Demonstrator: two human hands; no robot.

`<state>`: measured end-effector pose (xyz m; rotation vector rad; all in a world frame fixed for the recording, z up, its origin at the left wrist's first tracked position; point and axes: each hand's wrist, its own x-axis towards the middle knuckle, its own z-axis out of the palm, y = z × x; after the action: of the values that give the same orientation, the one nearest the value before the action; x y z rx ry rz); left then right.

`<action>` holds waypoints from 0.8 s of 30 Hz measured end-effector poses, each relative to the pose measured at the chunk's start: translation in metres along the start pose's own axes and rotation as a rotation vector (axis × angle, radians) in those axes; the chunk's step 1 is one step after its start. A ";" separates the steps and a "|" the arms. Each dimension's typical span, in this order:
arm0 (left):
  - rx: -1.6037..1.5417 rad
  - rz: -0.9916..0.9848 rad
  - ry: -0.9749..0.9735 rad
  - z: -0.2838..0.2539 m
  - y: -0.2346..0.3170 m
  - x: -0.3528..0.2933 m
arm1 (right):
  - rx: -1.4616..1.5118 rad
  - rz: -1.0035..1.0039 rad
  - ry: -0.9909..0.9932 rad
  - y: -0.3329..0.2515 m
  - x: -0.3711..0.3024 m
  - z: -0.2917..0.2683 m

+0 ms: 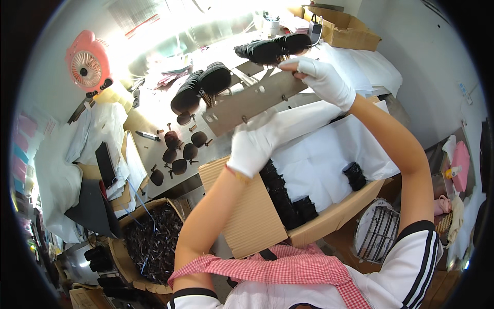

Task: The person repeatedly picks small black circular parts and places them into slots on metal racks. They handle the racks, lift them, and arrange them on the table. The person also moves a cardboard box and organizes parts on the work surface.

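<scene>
My right hand [329, 82], in a white glove with bare fingertips, grips the right end of a long grey metal plate [257, 98] with holes in it. The plate is tilted over the bench, above the box's far edge. My left hand [252, 147], also in a white glove, is beside the plate's lower edge. Motion smears its fingers, so its grip is unclear. Under my arms stands an open cardboard box [247, 211] lined with white paper [314, 170]. Black bundles [280, 198] lie along its left side, and another black bundle [354, 176] sits near its right side.
Rows of dark lenses [203, 85] [272, 49] stand behind the plate. Loose dark lenses [190, 151] and a marker [147, 135] lie on the bench. A pink fan [88, 67] is at far left; a carton of dark pieces [154, 237] stands lower left.
</scene>
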<state>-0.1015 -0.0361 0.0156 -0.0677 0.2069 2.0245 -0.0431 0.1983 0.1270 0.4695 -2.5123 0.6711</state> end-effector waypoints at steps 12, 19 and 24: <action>2.463 1.110 0.028 -0.015 -0.025 0.025 | -0.524 -0.320 -0.324 0.088 -0.051 0.091; 2.706 0.941 0.357 -0.040 -0.018 0.065 | -0.153 0.168 0.102 0.096 -0.067 0.067; 2.811 1.026 0.455 -0.040 -0.021 0.071 | 0.568 0.578 0.118 0.125 -0.047 0.079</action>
<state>-0.1166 0.0288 -0.0356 -1.0583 -2.3989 -0.3870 -0.0889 0.2677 -0.0045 -0.1337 -2.3147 1.5966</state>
